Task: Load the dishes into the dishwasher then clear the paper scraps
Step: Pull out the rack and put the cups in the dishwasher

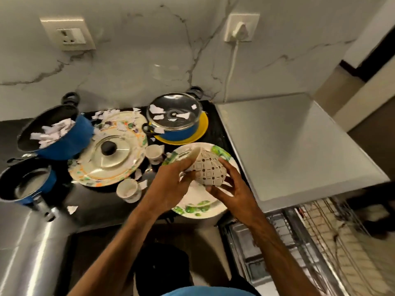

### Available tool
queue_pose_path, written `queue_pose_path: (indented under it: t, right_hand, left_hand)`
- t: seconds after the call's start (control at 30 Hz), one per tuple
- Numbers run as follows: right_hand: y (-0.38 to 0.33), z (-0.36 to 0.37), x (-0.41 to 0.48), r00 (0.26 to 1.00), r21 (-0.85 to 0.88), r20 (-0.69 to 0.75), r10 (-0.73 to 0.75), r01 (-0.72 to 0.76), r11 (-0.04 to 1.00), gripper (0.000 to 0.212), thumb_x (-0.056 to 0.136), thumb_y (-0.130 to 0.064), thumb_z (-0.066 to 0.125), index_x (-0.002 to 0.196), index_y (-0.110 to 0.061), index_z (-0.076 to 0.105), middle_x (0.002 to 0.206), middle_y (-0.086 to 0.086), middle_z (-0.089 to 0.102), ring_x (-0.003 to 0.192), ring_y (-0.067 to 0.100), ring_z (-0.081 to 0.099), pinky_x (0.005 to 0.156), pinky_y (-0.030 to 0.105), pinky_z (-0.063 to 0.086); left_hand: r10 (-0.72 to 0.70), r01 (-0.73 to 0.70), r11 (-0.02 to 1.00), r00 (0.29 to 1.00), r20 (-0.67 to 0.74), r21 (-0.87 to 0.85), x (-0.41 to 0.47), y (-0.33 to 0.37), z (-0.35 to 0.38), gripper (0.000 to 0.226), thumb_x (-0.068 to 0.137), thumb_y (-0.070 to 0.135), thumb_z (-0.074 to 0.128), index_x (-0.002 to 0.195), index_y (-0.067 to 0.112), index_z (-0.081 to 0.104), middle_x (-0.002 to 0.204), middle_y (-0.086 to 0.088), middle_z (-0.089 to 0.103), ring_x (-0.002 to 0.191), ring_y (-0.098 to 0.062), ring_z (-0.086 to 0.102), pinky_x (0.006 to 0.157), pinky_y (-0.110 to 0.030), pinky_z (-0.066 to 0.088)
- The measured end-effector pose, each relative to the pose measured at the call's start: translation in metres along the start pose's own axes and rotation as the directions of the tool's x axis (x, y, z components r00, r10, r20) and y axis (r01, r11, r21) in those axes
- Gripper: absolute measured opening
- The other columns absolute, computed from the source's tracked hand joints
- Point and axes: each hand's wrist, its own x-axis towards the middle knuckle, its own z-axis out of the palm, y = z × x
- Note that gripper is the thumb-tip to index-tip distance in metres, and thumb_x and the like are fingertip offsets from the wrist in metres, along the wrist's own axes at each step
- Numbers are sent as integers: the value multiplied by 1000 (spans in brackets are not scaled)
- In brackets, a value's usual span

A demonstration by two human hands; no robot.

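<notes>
The patterned bowl (210, 173) hangs tipped on its side just above the green-leaf plate (193, 212). The left hand (171, 185) grips its rim side and the right hand (233, 194) curls round its base. This looks like the dish-loading step, with the paper scraps (53, 133) left of the plate untouched; next the bowl needs carrying to the open dishwasher rack (333, 231), right of and below the plate, and seating between its wires.

Three pots (70, 142) — two cups (128, 190) — one bowl (210, 171)
</notes>
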Motion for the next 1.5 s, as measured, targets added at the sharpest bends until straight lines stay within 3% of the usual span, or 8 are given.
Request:
queue_pose_path:
  t: [0.23,0.47,0.63,0.8,0.93,1.03,1.27,1.5]
  right_hand:
    - [14,-89,-47,964,118,-258,63,-34,992,71,85,-29,87,145,-35,51,133,-3,66,119,19,68,90,38,62]
    - [59,-183,-106,868,116,-468,165,-124,985,57,85,-45,82,136,-39,56,132,-3,62,116,17,66,80,32,63]
    - [100,-231,-140,806,173,-532,259,-196,965,55,81,-42,78,131,-38,57,131,-5,60,114,15,63,71,24,61]
    - [158,-263,-145,770,85,-535,348,-360,929,65,83,-44,83,139,-32,52,136,1,55,114,14,61,67,22,62]
    - [208,-271,-129,728,9,-490,479,-546,838,79,76,-48,88,142,-30,49,138,7,47,116,24,58,81,44,65]
    - [234,-266,-110,735,-279,-475,484,-648,709,90,75,-58,85,147,-23,43,140,9,46,118,25,53,92,45,59]
    - [274,-246,-79,842,-721,-232,487,-485,494,77,90,-58,70,143,-9,45,139,16,51,125,34,52,101,46,53]
    - [325,-227,-63,805,-711,-254,537,-532,461,96,84,-50,80,158,-18,29,149,22,42,127,43,53,92,48,60]
  left_hand:
    - [62,26,959,953,298,-284,48,42,85,31,96,12,68,127,12,68,117,5,75,109,-7,69,98,-31,56]
    - [20,-25,1000,885,465,4,66,83,188,36,102,48,53,129,30,68,117,14,71,101,2,64,87,-16,49]
    - [-130,-162,887,810,571,432,73,68,266,63,100,52,54,153,22,40,154,-6,47,140,-26,46,116,-39,36]
    - [-283,-209,706,793,540,676,78,65,308,82,93,37,66,158,18,21,143,-15,50,131,-34,52,102,-44,47]
    - [-283,-268,560,828,485,784,78,71,319,77,94,14,65,158,20,22,135,-11,56,125,-31,57,95,-45,52]
    - [-298,-264,517,836,461,814,82,77,323,76,95,9,61,159,18,21,138,-11,54,127,-31,56,96,-45,51]
    - [-327,-272,479,827,458,834,92,80,326,79,93,11,68,159,18,25,139,-10,52,129,-30,53,99,-45,51]
    - [-294,-258,498,848,441,828,98,73,328,65,97,13,62,155,19,32,133,-10,56,124,-30,56,98,-44,51]
